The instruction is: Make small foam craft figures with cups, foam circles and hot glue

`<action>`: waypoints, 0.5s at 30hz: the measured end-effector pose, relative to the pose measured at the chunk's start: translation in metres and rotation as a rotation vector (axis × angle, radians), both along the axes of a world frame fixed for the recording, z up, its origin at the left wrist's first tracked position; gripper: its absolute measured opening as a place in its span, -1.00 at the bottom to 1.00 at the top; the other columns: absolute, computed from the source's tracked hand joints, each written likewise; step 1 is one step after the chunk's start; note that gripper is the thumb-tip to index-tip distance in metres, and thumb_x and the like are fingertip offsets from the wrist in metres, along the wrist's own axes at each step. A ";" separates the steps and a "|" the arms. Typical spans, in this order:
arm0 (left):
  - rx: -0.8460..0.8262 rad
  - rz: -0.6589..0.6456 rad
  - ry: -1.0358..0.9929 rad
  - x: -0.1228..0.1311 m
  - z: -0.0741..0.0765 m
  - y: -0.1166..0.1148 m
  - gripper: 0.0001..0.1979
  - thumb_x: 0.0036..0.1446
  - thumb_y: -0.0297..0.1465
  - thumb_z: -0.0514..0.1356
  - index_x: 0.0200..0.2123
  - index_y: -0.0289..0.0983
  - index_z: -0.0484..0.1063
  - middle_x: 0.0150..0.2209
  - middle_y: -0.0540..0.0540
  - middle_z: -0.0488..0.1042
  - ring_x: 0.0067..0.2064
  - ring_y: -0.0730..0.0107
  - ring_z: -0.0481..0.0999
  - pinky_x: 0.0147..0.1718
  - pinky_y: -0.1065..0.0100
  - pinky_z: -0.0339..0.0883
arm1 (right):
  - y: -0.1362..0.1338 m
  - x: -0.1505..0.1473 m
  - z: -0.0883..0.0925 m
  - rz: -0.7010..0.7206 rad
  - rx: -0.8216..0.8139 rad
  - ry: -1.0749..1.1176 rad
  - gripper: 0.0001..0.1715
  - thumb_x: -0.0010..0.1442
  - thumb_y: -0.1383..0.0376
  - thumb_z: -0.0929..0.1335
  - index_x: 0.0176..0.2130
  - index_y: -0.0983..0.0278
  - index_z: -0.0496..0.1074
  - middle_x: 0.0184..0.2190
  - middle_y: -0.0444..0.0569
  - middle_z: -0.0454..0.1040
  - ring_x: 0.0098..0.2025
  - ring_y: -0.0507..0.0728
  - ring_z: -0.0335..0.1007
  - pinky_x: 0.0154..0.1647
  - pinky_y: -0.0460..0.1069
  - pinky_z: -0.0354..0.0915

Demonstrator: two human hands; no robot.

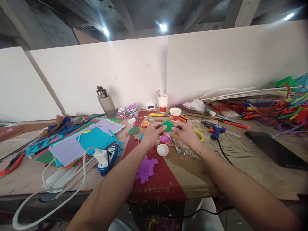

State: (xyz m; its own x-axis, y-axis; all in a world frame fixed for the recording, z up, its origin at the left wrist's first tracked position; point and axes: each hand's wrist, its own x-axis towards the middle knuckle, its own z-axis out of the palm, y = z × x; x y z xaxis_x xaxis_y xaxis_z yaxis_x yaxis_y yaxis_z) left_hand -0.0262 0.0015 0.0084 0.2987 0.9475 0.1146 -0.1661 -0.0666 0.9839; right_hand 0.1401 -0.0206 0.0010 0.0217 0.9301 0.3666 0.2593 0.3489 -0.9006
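Observation:
A green disc (167,125) is held up over the table between my two hands. My left hand (154,133) pinches its left edge, and my right hand (183,132) grips its right edge. Just below lies a small purple-lined cup (165,139), partly covered by my hands. Nearer to me sits a round white lid or shallow cup (163,149). Another green disc (133,131) rests on the table to the left, close to an orange round piece (145,124). A pen (175,143) lies beneath my right hand.
Purple paper strips (146,169) lie in front. Coloured sheets (93,141) and a power strip (107,160) with a white cable are at left. Paper cups (175,114) and a bottle (106,102) stand behind. A blue glue gun (215,129) and dark phone-like slab (276,149) lie at right.

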 end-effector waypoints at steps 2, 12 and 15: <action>0.019 0.007 0.017 0.000 -0.001 0.000 -0.58 -0.18 -0.15 0.44 -0.34 -0.34 0.52 -0.60 0.02 0.46 -0.57 0.52 0.39 -0.54 0.45 0.25 | 0.000 0.000 -0.002 -0.010 0.017 -0.023 -0.81 0.01 0.17 0.35 -0.51 0.23 0.41 -0.58 -0.18 0.37 -0.49 0.05 0.20 -0.37 -0.02 0.16; 0.056 0.040 -0.028 -0.001 -0.002 0.004 -0.65 -0.18 -0.21 0.44 -0.43 -0.33 0.47 -0.64 0.04 0.44 -0.60 0.54 0.36 -0.55 0.45 0.26 | 0.001 -0.005 -0.009 0.015 0.090 -0.068 -0.83 0.08 0.19 0.33 -0.38 0.24 0.44 -0.44 -0.10 0.48 -0.37 0.09 0.33 -0.28 0.00 0.25; 0.065 0.089 -0.069 -0.004 -0.006 0.010 -0.64 -0.22 -0.21 0.45 -0.44 -0.33 0.47 -0.63 0.04 0.44 -0.59 0.54 0.36 -0.55 0.45 0.24 | 0.004 -0.004 -0.008 0.027 0.043 -0.016 -0.75 0.05 0.18 0.36 -0.25 0.25 0.44 -0.31 -0.05 0.54 -0.28 0.11 0.41 -0.22 0.02 0.31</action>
